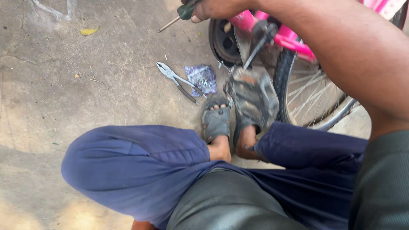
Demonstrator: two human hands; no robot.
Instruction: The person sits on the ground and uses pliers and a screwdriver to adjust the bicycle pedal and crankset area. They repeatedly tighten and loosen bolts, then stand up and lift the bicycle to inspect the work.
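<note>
Right hand point(215, 7), at the frame's top edge, fingers curled tight round a green-handled screwdriver point(181, 15), its shaft slanting down-left, clear of the pink bicycle frame point(281, 36). Left hand not in view. Steel pliers point(177, 81) lie on the concrete floor point(64, 85) just beside a crumpled purple wrapper point(201, 78), near the sandalled feet. Open floor lies to the left; wheel and crank crowd the right.

Getting soft, even daylight, no hard shadows. Going a bit washed-out on the concrete floor point(85, 85) toward 9 o'clock. Smearing with motion blur around the bike wheel point(315, 98) at 2 o'clock. Looking soft overall.
</note>
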